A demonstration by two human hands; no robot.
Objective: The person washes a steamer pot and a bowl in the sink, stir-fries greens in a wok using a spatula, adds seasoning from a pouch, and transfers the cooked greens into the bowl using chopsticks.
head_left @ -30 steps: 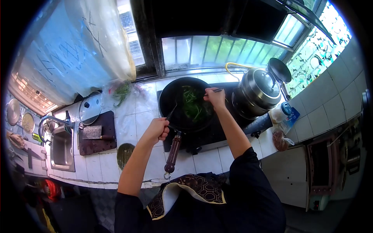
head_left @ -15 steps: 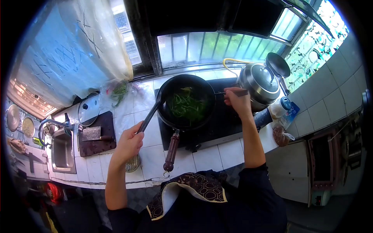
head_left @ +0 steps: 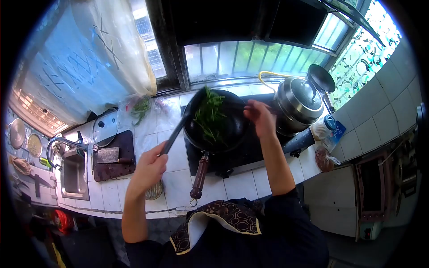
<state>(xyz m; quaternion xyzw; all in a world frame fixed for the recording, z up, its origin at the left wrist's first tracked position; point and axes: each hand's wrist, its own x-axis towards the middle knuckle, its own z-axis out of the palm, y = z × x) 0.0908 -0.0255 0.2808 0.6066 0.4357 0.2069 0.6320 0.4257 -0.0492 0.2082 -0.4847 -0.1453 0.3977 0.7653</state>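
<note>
My left hand (head_left: 149, 165) is closed around a black-handled cooking utensil (head_left: 174, 135), which slants up to the left rim of the black wok (head_left: 241, 127); its head I cannot make out. Leafy green vegetables (head_left: 210, 114) rise in a loose, blurred heap on the wok's left side. My right hand (head_left: 260, 117) is at the wok's right rim, fingers curled round a brown-handled cooking utensil (head_left: 274, 110), mostly hidden. The wok's dark wooden handle (head_left: 200, 177) points toward me. Beneath the wok is the black stove (head_left: 254, 154).
A lidded pot (head_left: 298, 105) stands right of the wok, with a small pan (head_left: 321, 78) behind it. At left are a cleaver (head_left: 108, 155) on a cutting board (head_left: 115, 172), a glass lid (head_left: 106, 128), bagged greens (head_left: 142, 109) and a sink (head_left: 75, 176).
The greens have gone from lying spread in the wok to a raised heap at its left. My right hand has moved left and slightly down toward the wok; my left hand keeps its grip.
</note>
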